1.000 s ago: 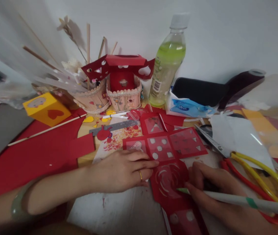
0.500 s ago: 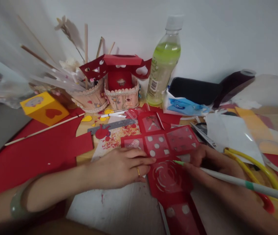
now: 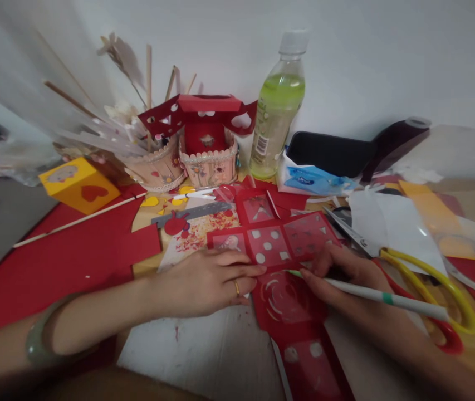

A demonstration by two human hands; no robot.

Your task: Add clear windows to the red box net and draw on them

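Observation:
A red paper box template (image 3: 268, 328) lies unfolded in a cross shape, with cut-out shapes behind clear film in its panels. My left hand (image 3: 214, 278), with a ring and a bangle, rests flat on its left side, fingers stretched out. My right hand (image 3: 348, 278) pinches a white marker (image 3: 366, 294) with a green tip. That tip is at the upper edge of the panel with the ring-shaped cuts; whether it touches I cannot tell. Under the template is a pale, stained board (image 3: 187, 345).
Yellow-handled scissors (image 3: 425, 262) lie right of my right hand. Behind stand a green drink bottle (image 3: 277, 111), a tissue pack (image 3: 316, 178) with a phone (image 3: 331, 156) on it, and decorated pots (image 3: 207, 167). Red card (image 3: 74, 256) and a yellow box (image 3: 79, 186) are at left.
My right hand has shifted the marker tip slightly left and up along the panel, and the marker's back end has swung into view. My left hand stays on the template.

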